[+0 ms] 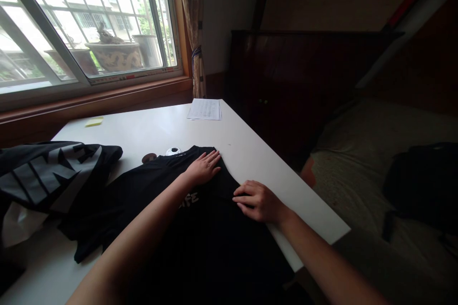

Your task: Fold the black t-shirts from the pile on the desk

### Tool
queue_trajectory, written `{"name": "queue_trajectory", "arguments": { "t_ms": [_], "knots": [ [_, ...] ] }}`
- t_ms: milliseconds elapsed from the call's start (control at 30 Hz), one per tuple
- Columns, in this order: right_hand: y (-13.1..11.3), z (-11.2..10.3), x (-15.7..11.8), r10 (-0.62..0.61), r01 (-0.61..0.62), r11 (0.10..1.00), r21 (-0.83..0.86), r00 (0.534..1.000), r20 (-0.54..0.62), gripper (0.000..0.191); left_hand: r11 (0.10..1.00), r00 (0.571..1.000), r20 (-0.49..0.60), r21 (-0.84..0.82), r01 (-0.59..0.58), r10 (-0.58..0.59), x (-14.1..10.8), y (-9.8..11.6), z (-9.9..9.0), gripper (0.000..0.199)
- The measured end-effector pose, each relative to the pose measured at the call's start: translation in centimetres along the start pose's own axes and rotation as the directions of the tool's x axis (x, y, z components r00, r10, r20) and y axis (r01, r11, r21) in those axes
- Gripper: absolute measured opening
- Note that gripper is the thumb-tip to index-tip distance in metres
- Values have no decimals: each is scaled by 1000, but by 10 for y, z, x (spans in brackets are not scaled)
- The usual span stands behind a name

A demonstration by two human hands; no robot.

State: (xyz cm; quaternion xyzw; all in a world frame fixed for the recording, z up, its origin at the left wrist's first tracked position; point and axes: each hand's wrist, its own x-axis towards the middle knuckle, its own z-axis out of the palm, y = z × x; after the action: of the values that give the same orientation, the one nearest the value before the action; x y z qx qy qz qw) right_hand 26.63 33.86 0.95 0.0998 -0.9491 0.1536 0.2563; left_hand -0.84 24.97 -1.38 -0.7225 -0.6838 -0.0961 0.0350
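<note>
A black T-shirt (214,238) with light lettering on its chest lies spread on the white table (250,152), its collar toward the far side. My left hand (203,167) rests flat on the shirt near the collar and shoulder, fingers stretched out. At the shirt's right edge is my right hand (258,201), its fingers bent and apart, the fingertips touching the black cloth. No cloth can be made out between them. My left forearm crosses over the shirt and hides part of the lettering.
Another black garment (60,171) with big grey letters lies bunched at the left. Beyond the collar are a round white item (173,151) and a brown disc (149,157). Papers (205,109) and a yellow pad (94,122) lie farther back. A dark bag (422,186) rests at the right.
</note>
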Motion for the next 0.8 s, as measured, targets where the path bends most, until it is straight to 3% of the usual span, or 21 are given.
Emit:
{"name": "queue_trajectory", "arguments": {
  "t_ms": [267,400,600,800],
  "knots": [
    [-7,3,-4,13,-11,995,98,1000,-22,18,999,1000,-12,34,-13,13,7,-10,0,60],
    [-5,2,0,84,-83,994,65,996,-11,39,999,999,-47,52,-16,19,6,-5,-7,59],
    [-2,2,6,75,-91,995,49,961,268,55,995,991,-107,62,-80,86,-9,21,-7,46],
    [-3,2,4,152,-196,979,56,885,440,73,998,999,-40,54,26,-24,-14,26,3,61]
  ]
}}
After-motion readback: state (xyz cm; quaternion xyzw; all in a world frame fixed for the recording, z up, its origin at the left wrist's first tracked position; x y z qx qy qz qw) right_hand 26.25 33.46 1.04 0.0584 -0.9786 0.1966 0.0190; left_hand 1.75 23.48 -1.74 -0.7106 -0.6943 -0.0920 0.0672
